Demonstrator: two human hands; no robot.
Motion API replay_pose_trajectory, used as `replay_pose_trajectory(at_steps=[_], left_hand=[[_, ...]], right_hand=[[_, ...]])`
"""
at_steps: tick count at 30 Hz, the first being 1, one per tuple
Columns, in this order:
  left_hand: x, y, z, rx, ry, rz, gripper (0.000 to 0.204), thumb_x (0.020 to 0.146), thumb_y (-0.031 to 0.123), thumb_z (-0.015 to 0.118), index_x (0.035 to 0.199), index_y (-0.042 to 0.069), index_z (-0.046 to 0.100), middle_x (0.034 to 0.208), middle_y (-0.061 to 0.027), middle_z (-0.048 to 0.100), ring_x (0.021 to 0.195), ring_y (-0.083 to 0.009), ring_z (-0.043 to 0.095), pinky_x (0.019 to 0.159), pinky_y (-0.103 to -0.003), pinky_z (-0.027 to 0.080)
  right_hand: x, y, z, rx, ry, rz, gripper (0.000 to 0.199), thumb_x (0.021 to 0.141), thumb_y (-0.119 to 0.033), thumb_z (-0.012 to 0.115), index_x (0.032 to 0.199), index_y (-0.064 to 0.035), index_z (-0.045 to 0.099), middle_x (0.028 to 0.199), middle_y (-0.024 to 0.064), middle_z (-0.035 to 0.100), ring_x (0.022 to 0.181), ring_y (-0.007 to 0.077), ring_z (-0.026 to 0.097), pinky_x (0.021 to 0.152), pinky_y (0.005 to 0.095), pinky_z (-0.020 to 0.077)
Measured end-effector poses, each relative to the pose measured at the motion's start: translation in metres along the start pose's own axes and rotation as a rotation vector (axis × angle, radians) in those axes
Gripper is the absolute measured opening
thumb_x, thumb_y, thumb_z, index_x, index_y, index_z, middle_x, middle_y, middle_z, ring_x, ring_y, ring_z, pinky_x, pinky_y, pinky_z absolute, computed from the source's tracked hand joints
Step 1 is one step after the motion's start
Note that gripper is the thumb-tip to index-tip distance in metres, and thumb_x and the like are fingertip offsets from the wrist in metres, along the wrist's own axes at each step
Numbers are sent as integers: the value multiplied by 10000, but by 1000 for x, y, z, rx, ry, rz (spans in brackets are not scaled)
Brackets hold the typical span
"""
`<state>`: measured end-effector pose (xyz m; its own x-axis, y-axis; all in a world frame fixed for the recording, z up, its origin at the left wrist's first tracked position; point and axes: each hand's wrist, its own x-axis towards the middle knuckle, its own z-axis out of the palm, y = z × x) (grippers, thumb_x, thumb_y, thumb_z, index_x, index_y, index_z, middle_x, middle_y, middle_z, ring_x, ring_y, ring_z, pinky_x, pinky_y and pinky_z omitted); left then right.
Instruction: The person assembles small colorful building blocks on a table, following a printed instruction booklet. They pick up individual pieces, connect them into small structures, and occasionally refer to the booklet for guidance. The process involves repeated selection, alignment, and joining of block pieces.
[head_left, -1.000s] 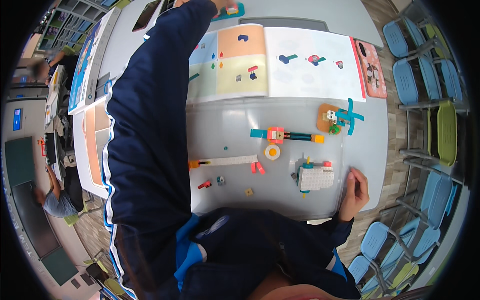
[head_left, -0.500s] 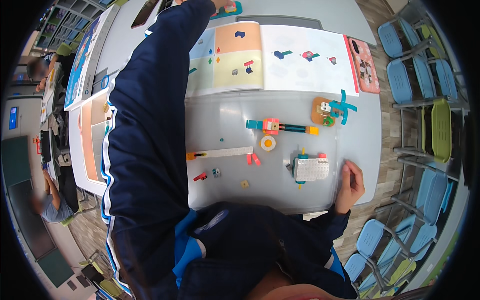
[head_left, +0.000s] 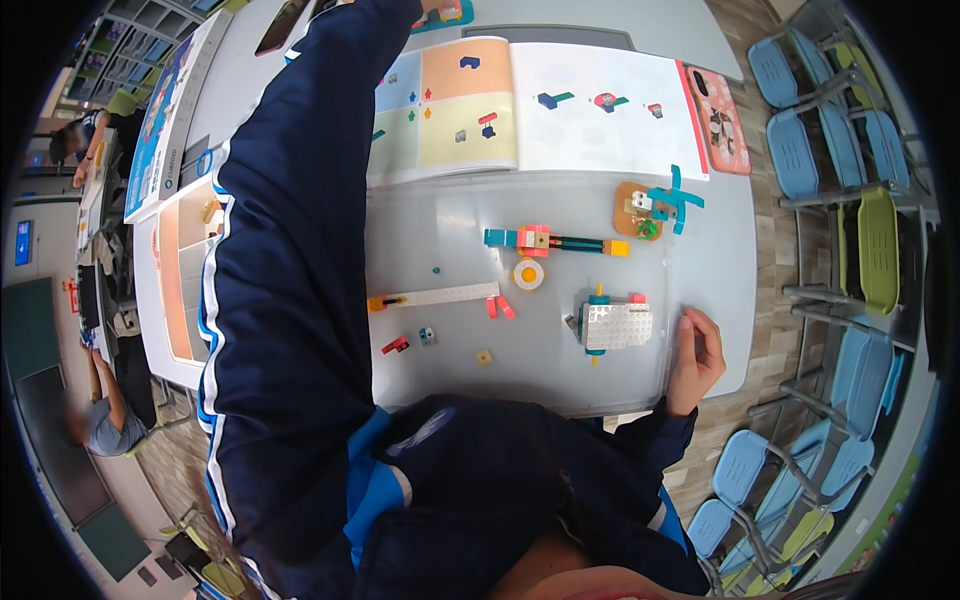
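My left arm [head_left: 290,240] stretches to the far edge of the table. Only a sliver of my left hand [head_left: 427,6] shows at the top edge, beside a teal plate with small bricks [head_left: 455,14]; its fingers are cut off. My right hand [head_left: 697,362] rests at the right edge of the clear tray [head_left: 520,395], fingers loosely bent and apart from the thumb, nothing in it. Nearest to it lies a white studded brick assembly [head_left: 617,326] with teal and yellow parts. A teal-and-pink arm-like build [head_left: 537,240], a long white beam [head_left: 450,295] and a yellow-white ring [head_left: 528,273] lie further left.
An open picture instruction booklet [head_left: 600,110] lies beyond the tray, a pink phone case [head_left: 720,120] beside it. A tan base with teal pieces [head_left: 640,210] stands at the tray's far right. At left are a sorting box [head_left: 185,290] and chairs [head_left: 745,470] at right.
The whole view has shifted slightly, so the tabletop sits a little higher and further left. Both hands stay in about the same places, and the loose pieces have not moved on the tray.
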<state>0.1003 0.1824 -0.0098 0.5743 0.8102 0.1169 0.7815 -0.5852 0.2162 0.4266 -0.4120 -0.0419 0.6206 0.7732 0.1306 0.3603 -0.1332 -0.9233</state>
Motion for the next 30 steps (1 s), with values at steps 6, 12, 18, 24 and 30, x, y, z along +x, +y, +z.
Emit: replay_pose_trajectory(at_steps=[6, 12, 18, 24, 30], left_hand=[[-8, -15, 4, -148, 32, -96, 311, 842, 289, 789, 1049, 58, 769, 865, -159, 754, 775, -288, 727, 726, -388, 563], [-8, 30, -8, -38, 10, -246, 265, 842, 231, 765, 1070, 95, 775, 887, -147, 758, 810, -277, 732, 773, -385, 565], [-24, -21, -24, 220, 95, -15, 474, 804, 151, 724, 1277, 163, 690, 1100, -185, 728, 1019, -313, 710, 919, -399, 541], [-71, 84, -140, 433, 27, 109, 528, 787, 58, 656, 1309, 137, 656, 1163, -221, 690, 1126, -380, 642, 951, -414, 515], [-309, 225, -241, 266, 220, 427, 367, 836, -11, 603, 1186, 54, 690, 1297, -185, 614, 1120, -378, 613, 1007, -450, 463]], right_hand=[[2, -2, 4, 11, -1, 1, 155, 929, -22, 678, 1073, 20, 718, 1077, 88, 703, 965, 141, 616, 893, 268, 476], [0, -1, 1, 22, 23, 25, 153, 918, -34, 694, 1061, 11, 723, 1063, 92, 708, 963, 152, 622, 884, 275, 481], [4, -2, 5, 39, -28, -25, 143, 920, -42, 688, 1051, 7, 720, 1061, 87, 711, 966, 157, 627, 884, 283, 484], [0, 1, -3, 7, -21, -46, 151, 919, -50, 690, 1057, 3, 723, 1074, 93, 714, 986, 165, 629, 916, 299, 481], [-2, 4, -2, 52, -134, -109, 181, 899, -53, 718, 1072, -1, 724, 1107, 106, 704, 1045, 192, 631, 954, 317, 473]])
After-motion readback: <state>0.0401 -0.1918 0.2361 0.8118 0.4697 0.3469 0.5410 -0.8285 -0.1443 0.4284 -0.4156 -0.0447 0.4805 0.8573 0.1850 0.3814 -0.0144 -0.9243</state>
